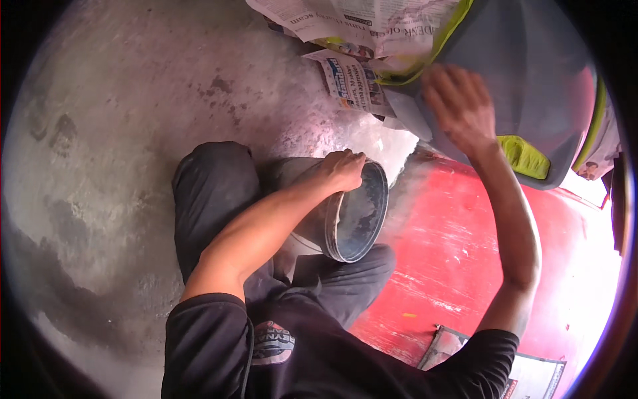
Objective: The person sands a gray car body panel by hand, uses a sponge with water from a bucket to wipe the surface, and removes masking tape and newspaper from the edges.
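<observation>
My left hand (345,170) is closed over the rim of a dark bucket (362,216). The bucket lies tipped on its side between my legs, its mouth facing right, with wet-looking grey marks inside. My right hand (458,106) is against the lower left part of a grey car body panel (531,73). Its fingers are bent and smeared by motion; whether anything is under them cannot be seen. Yellow-green masking tape (446,41) follows the panel's left edge, and a yellow-green taped patch (524,157) sits near its bottom corner.
Newspaper sheets (372,26) hang from the panel's taped edge. Stained concrete floor (119,146) spreads to the left. A scuffed red surface (432,253) is on the right, with a framed printed sheet (538,376) on it near my right elbow.
</observation>
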### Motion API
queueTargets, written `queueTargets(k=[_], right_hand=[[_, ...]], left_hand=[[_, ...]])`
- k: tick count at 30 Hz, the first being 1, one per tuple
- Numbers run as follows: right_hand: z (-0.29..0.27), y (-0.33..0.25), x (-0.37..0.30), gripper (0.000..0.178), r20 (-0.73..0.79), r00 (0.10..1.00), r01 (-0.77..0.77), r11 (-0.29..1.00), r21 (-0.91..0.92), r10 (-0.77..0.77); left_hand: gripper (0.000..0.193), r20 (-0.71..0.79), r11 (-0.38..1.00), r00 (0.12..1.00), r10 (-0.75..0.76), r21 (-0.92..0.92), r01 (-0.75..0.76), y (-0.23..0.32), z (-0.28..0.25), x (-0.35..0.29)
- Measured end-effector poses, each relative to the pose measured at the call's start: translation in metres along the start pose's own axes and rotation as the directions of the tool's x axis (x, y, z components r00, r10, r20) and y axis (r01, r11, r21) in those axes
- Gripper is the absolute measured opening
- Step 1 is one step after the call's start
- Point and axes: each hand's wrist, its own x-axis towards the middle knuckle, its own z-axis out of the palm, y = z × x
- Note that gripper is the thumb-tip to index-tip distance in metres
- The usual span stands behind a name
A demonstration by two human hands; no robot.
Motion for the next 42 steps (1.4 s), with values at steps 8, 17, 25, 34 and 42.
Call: queueTargets(k=[8,17,25,34,42], right_hand=[[0.050,-0.017,-0.066,0.043,0.116,0.986,0.129,0.989,-0.077,-0.120],[0.086,-0.020,-0.055,0.049,0.267,0.927,0.321,0.926,-0.200,-0.263],[0.073,-0.012,-0.065,0.052,0.178,0.928,0.348,0.931,-0.109,-0.326],[0.111,-0.045,-0.066,0.048,0.196,0.968,0.165,0.985,-0.038,-0.155],[0.133,-0.069,-0.040,0.046,0.537,0.819,0.408,0.863,-0.297,-0.202]], left_hand=[[0.035,-0.027,0.999,0.999,-0.046,0.014,0.046,0.011,0.000,0.012],[0.032,-0.269,0.973,0.942,-0.198,0.063,0.223,0.028,0.022,0.029],[0.034,-0.355,0.960,0.896,-0.266,-0.010,0.281,0.018,0.030,0.018],[0.034,-0.389,0.952,0.870,-0.303,-0.076,0.298,0.022,0.025,0.017],[0.034,-0.436,0.952,0.847,-0.303,-0.108,0.285,0.027,0.033,0.022]])
